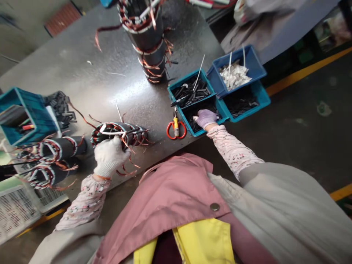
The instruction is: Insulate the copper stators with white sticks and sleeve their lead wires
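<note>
My left hand, in a white knit glove, grips the near end of a wound motor stator lying on its side. Copper wire ends and a white sleeve stick out around that end; the fingertips are partly hidden. My right hand, in a purple glove, reaches into a blue-green bin of short black tube pieces. Its fingers are mostly hidden, so what they hold does not show. Left of this bin lie red-handled scissors and a small yellow-handled tool.
A tall stack of wound stators stands at the back of the metal table. Two more stators lie at left beside a teal crate and a pile of black tubes. A blue bin holds white pieces.
</note>
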Demonstrator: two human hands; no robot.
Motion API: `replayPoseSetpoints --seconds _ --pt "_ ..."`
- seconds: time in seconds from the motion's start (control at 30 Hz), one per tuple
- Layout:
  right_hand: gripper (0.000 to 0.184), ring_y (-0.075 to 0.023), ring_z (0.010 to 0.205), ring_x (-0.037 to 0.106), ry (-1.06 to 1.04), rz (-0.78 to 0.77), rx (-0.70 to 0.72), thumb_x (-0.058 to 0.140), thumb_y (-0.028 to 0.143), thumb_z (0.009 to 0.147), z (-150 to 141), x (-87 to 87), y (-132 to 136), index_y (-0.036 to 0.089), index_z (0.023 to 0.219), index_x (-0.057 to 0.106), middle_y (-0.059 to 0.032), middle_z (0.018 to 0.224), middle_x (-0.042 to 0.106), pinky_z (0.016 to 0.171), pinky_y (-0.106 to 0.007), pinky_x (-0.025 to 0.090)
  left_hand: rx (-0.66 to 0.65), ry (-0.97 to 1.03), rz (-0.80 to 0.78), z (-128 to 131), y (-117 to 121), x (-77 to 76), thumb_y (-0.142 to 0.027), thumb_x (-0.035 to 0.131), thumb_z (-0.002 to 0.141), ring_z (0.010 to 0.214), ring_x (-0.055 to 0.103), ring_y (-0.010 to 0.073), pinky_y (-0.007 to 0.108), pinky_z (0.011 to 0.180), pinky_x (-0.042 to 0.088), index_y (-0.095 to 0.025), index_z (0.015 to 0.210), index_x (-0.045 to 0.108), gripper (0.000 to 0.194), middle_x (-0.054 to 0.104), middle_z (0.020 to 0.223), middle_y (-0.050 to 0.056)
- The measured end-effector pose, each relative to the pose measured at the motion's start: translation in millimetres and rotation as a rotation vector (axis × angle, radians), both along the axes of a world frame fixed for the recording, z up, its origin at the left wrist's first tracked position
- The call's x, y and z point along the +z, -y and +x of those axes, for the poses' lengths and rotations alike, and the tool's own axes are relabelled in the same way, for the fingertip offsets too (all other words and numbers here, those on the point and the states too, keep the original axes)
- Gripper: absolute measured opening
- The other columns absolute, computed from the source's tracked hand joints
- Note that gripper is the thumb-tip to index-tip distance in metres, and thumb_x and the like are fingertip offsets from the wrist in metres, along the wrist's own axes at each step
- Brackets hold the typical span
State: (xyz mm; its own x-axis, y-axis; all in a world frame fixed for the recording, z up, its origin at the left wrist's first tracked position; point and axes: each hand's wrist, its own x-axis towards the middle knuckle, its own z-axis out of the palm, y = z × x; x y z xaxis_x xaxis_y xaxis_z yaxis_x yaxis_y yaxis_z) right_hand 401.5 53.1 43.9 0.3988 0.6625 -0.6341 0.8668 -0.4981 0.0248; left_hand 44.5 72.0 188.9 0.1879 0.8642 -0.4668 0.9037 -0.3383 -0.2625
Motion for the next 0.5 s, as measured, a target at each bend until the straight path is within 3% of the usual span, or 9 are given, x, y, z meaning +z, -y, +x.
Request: replayPoseSetpoints --seconds 0.2,0.3,0.37,0.43,0.5 --pt "0.035 -0.0308 0.115 0.067 0.045 0.026 0.008 0.047 0.031 0.1 7.7 6.1 3.6 0.013 0.114 0.073 -0.0194 0.116 0.072 0.093 -0.04 0.051 0.019 0.042 -0.023 1.5 1.8 -2.5 -0.051 0.044 0.086 0.087 0.072 0.0394 0.042 0.07 0.049 -0.011 0.117 0.065 0.054 0.074 0.093 0.02" --pt "0.027 -0.0354 0.118 0.064 -0.007 0.127 -0.12 0.053 0.022 0.096 20.8 22.4 6.4 0.009 0.103 0.075 -0.0241 0.115 0.071 0.096 -0.047 0.048 0.006 0.095 -0.024 1.0 2.6 -4.4 -0.049 0.045 0.086 0.089 0.071 0.0378 0.042 0.074 0.05 -0.012 0.118 0.064 0.052 0.073 0.096 0.019" --pt "0.026 -0.0333 0.116 0.065 -0.075 0.236 -0.2 0.052 0.02 0.097 21.9 34.4 9.9 0.008 0.103 0.075 -0.0252 0.115 0.07 0.094 -0.045 0.047 0.003 0.116 -0.033 0.6 2.8 -5.9 -0.047 0.046 0.087 0.09 0.071 0.0367 0.042 0.075 0.051 -0.012 0.119 0.063 0.051 0.073 0.096 0.019" --pt "0.03 -0.0231 0.098 0.069 -0.233 0.339 -0.288 0.046 0.021 0.101 7.3 41.8 15.9 0.01 0.112 0.071 -0.0211 0.109 0.072 0.081 -0.037 0.05 0.008 0.116 -0.045 0.6 3.0 -6.9 -0.047 0.047 0.087 0.089 0.071 0.0358 0.041 0.075 0.051 -0.012 0.118 0.063 0.049 0.073 0.095 0.019" --pt "0.026 -0.0131 0.071 0.064 -0.611 0.405 -0.481 0.05 0.023 0.1 -26.2 40.2 22.0 0.012 0.114 0.069 -0.0126 0.09 0.072 0.065 -0.028 0.049 0.008 0.115 -0.047 0.3 3.0 -7.5 -0.047 0.047 0.087 0.087 0.071 0.0352 0.041 0.074 0.051 -0.013 0.116 0.064 0.048 0.073 0.094 0.018"
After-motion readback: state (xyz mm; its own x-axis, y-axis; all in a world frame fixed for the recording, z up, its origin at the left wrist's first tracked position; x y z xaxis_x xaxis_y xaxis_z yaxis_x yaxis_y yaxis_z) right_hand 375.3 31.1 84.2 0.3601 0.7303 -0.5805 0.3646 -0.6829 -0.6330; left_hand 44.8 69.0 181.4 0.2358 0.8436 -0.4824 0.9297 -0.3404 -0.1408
